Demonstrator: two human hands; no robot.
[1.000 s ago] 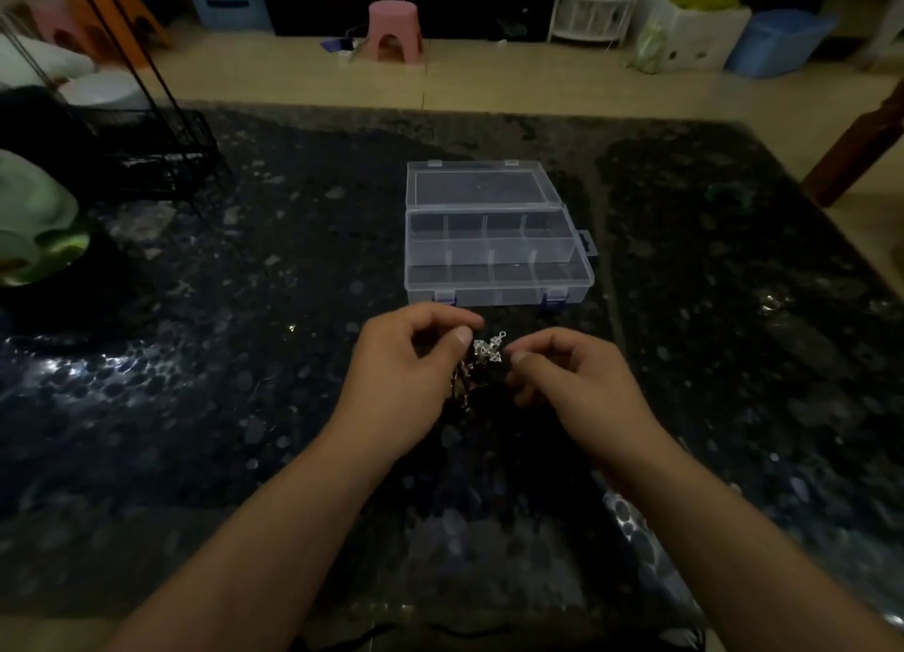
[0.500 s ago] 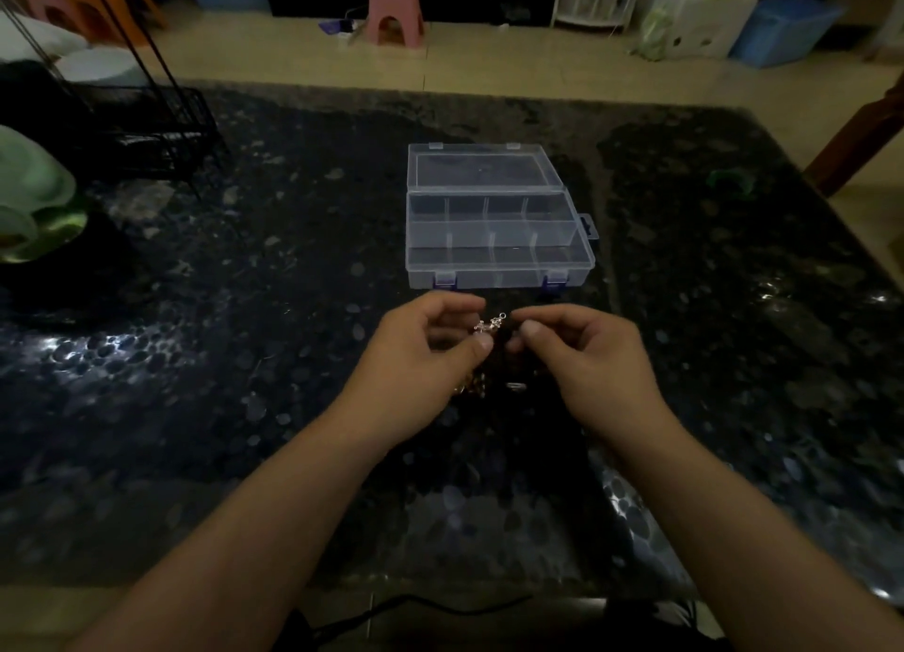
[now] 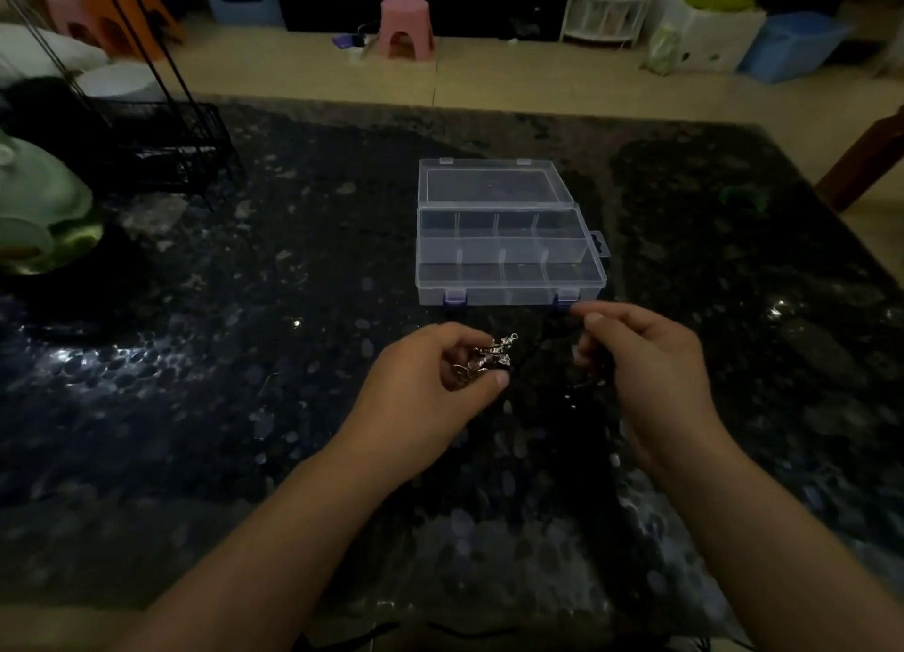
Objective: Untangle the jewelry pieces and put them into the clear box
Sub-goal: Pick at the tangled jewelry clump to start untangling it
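Left hand [image 3: 430,382] pinches a silvery jewelry tangle [image 3: 489,358]; right hand [image 3: 645,363] looks pinched on a thin dark cord, hard to tell. Clear box [image 3: 508,255] sits open.

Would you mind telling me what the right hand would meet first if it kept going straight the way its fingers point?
Probably the clear box: the right hand points forward and slightly left, its fingertips close to the box's near wall by the right-hand clasp. Depth is unclear, so it might pass just above the rim.
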